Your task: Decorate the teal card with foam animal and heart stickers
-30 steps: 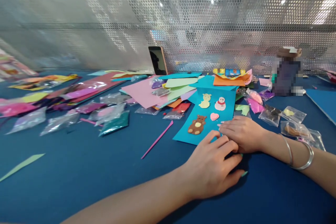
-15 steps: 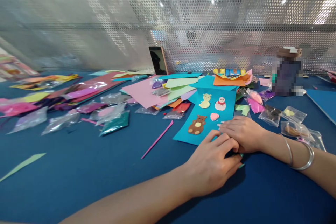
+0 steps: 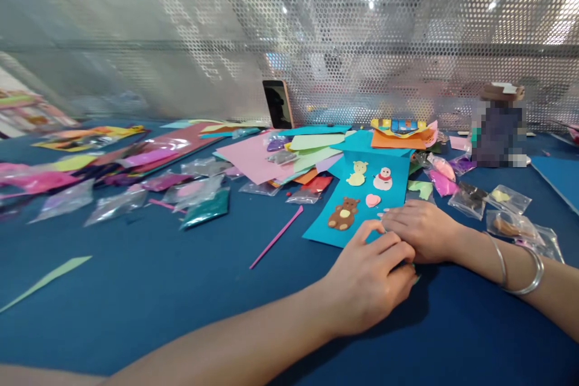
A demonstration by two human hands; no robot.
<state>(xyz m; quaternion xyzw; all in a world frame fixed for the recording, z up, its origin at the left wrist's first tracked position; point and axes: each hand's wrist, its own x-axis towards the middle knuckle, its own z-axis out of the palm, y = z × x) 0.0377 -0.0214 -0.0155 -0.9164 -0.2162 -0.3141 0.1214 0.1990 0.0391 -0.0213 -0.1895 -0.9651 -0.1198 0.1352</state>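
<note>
A bright blue card lies on the table with flat clay figures on it: a brown bear, a pale yellow animal, a white snowman with a red scarf and a pink heart. My right hand rests over the card's lower right corner, back of the hand up, fingers together. Curled against its fingers is my left hand, closed. Whatever is between the hands is hidden by them. A pink clay tool lies left of the card.
Bags of coloured clay and paper sheets spread across the back and left. More small bags lie at the right. A phone leans on the perforated metal screen. A dark, blurred-out cup-like object stands behind right.
The view has shifted slightly, so the scene sits a little further right. Both hands stay together at the card's corner, with only slight finger movement in the left.
</note>
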